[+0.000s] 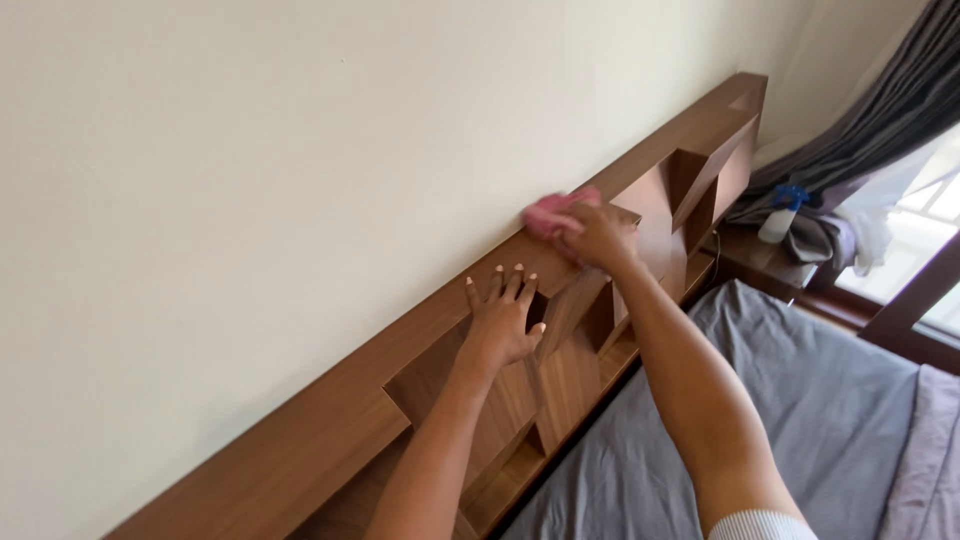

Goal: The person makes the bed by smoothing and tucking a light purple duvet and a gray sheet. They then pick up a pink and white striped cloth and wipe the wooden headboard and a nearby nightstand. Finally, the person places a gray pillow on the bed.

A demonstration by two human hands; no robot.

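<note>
Pink cloth (556, 212) under my right hand (598, 238), on top ledge of wooden headboard (300, 450), against cream wall (250, 180). Right fingers curled over cloth, pressing it flat. My left hand (503, 318) flat on same ledge, fingers spread, holding nothing. Grey bedsheet (800, 400) below my arms. White spray bottle with blue top (781, 214) on corner shelf by grey curtain (880, 110), well apart.

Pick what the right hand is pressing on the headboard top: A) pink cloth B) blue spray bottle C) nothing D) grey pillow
A: the right hand presses a pink cloth on the wooden headboard; the spray bottle stands apart on the side table.
</note>
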